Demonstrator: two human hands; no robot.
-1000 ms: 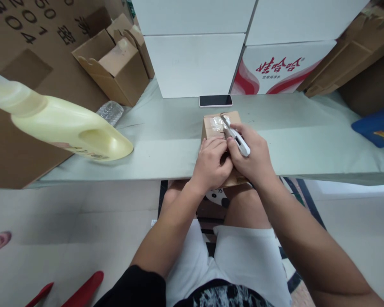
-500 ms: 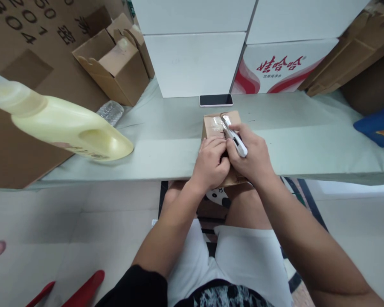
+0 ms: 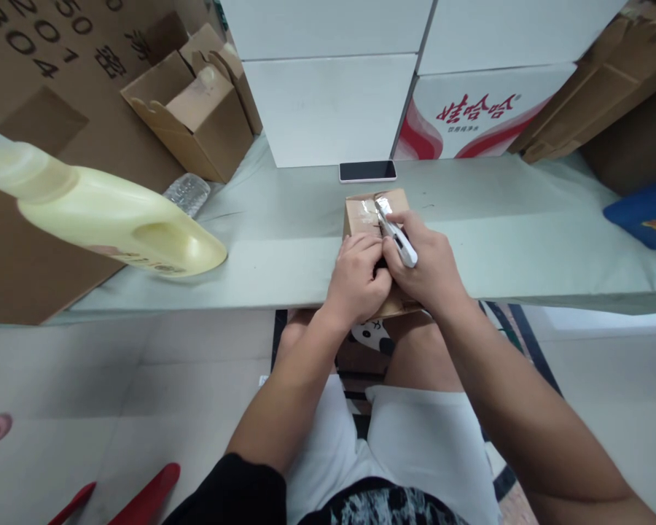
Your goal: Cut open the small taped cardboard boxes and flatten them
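Note:
A small cardboard box (image 3: pixel 362 212) with clear tape along its top seam sits at the front edge of the cloth-covered table (image 3: pixel 284 251). My right hand (image 3: pixel 427 251) is closed around a white utility knife (image 3: pixel 403 245), which lies slanted over the box with its tip at the taped seam near the far end. My left hand (image 3: pixel 359 273) grips the near part of the box, its curled fingers over the top and touching the right hand's thumb area. Both hands hide much of the near half of the box.
A phone (image 3: pixel 367 171) lies beyond the box, before stacked white cartons (image 3: pixel 339 109). At left are a yellow bottle (image 3: pixel 125 219), a clear plastic piece (image 3: pixel 189 193) and an opened carton (image 3: pixel 213 131). A blue package (image 3: pixel 645 213) is at right.
The utility knife and right hand have shifted very slightly left, much as the whole view has. The left hand keeps its place on the box.

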